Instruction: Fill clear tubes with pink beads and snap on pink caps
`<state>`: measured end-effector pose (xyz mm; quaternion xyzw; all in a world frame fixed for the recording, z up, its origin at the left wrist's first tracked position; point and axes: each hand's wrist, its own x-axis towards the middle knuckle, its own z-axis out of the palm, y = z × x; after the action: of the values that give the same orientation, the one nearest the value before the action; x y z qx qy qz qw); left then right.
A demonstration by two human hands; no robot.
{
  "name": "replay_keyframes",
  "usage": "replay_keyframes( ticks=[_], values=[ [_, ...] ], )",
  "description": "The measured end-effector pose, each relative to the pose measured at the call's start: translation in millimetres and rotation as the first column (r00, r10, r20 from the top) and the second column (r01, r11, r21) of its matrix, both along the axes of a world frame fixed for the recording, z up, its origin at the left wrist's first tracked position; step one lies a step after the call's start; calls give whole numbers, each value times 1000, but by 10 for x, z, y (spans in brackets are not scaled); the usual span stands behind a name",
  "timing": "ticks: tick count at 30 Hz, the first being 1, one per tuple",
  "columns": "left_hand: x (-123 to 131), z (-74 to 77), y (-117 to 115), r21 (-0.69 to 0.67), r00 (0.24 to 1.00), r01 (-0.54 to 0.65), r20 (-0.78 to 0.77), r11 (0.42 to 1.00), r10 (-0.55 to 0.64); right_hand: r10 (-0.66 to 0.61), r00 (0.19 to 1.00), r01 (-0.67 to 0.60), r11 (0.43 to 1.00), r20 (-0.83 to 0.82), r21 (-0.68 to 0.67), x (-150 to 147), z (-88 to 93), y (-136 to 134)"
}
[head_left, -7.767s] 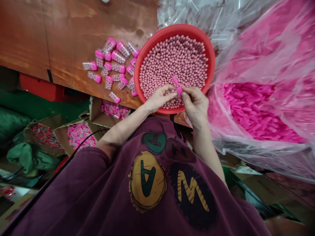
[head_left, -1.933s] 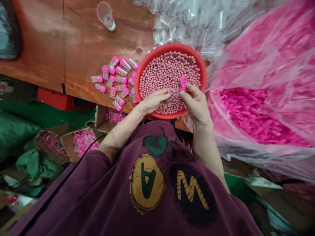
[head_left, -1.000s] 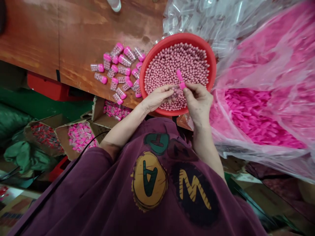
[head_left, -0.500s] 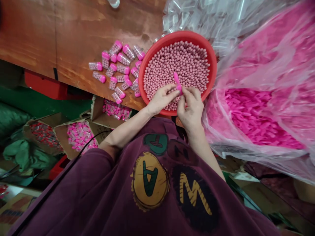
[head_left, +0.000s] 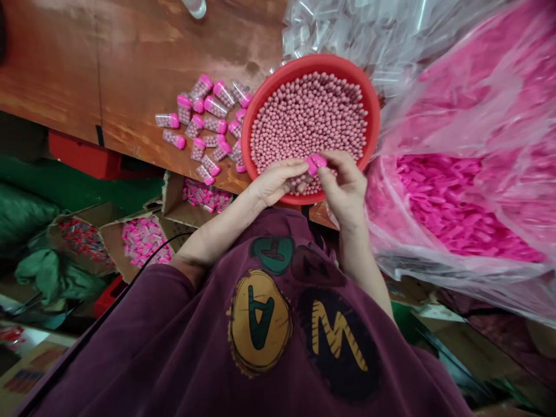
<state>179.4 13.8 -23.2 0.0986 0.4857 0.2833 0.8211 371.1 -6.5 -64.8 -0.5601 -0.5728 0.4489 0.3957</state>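
Over the near rim of a red bowl (head_left: 376, 110) of pink beads (head_left: 310, 119), both hands meet around one small container. My left hand (head_left: 274, 180) is closed on the small clear bottle (head_left: 299, 184), largely hidden by the fingers, with beads seeming to show inside. At its top sits a bright pink cap (head_left: 315, 164), which the fingers and thumb of my right hand (head_left: 346, 188) pinch. Left of the bowl lie several bead-filled bottles (head_left: 215, 124) with pink caps, on their sides.
A plastic bag (head_left: 377, 231) of pink caps (head_left: 460, 214) stands at the right. Clear empty bottles (head_left: 330, 29) are heaped behind the bowl. Below the wooden table (head_left: 56, 63) are cardboard boxes with pink pieces (head_left: 145, 237) and red-grey pieces (head_left: 84, 237). A black cable (head_left: 143, 266) crosses my left side.
The pink cap's upright flap has folded down onto the bottle top. My right hand has shifted slightly right, its fingers now over the cap. The view has moved slightly.
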Motion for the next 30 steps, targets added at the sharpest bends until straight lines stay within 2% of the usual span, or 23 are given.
replay_keyframes(
  ticks=[2,5,7,11,13,15,17,19,21,23,25,28,30],
  values=[
    [50,43,5,-76,999,-50,3,996,51,106,972,-137,981,211,137,64,-32,-141],
    [147,98,-2,-153,998,-67,-5,986,67,125,895,-219,960,429,176,125,-163,-276],
    [199,118,-15,-166,997,-74,8,983,76,138,869,-235,960,475,151,138,-260,-294],
    [196,73,-50,-146,997,-34,66,989,44,126,896,-231,952,426,203,121,-338,-264],
    [154,-5,-78,-94,998,8,62,995,-2,111,913,-214,949,393,230,104,-324,-260],
    [115,-112,-115,13,999,35,9,999,-35,107,925,-195,957,364,214,87,-316,-267],
    [99,-226,-155,165,995,53,-95,985,-38,97,920,-177,967,380,182,64,-337,-278],
    [101,-320,-190,316,962,119,-273,941,-30,97,895,-187,968,436,170,15,-379,-285],
    [91,-374,-224,399,872,271,-486,876,-49,132,864,-223,966,485,135,-82,-406,-283],
    [25,-385,-272,396,754,430,-652,811,-81,206,846,-268,962,492,57,-229,-384,-271],
    [-131,-364,-347,379,658,516,-750,768,-72,302,836,-334,942,457,-12,-392,-312,-253],
    [-533,-319,-481,383,481,558,-872,736,89,419,815,-443,896,401,-36,-532,-196,-220],
    [-832,-303,-517,342,299,571,-933,746,199,421,804,-445,894,419,-44,-474,-189,-199]
  ],
)
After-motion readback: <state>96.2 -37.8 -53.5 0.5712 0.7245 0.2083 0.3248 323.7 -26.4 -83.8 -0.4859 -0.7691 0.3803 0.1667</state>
